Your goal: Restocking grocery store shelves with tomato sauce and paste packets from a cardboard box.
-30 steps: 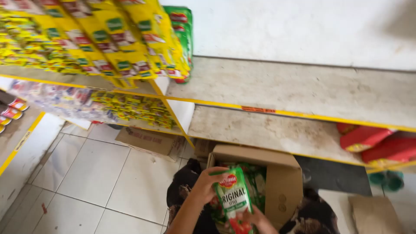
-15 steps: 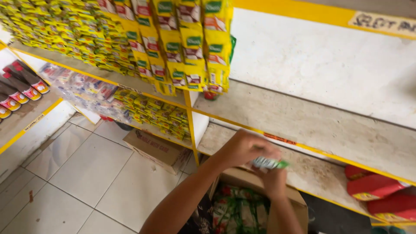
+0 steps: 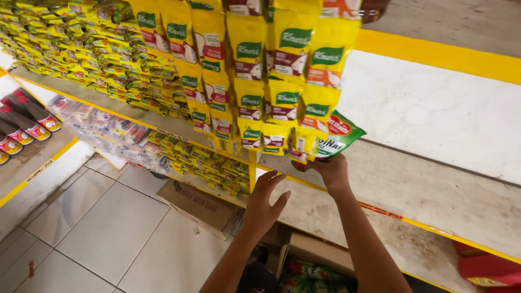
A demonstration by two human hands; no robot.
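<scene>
On the shelf, right hand apparently grips green packet.

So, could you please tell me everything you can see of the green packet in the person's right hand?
The green packet is a glossy, flexible pouch, plastic by its look, with a red round mark and white lettering on its face. It is tilted, its top corner pointing up and right, raised over the bare shelf. The right hand grips its lower end from below. Its left part is hidden behind the hanging yellow sachets, which overlap it. The left hand is open and apart from it.
</scene>
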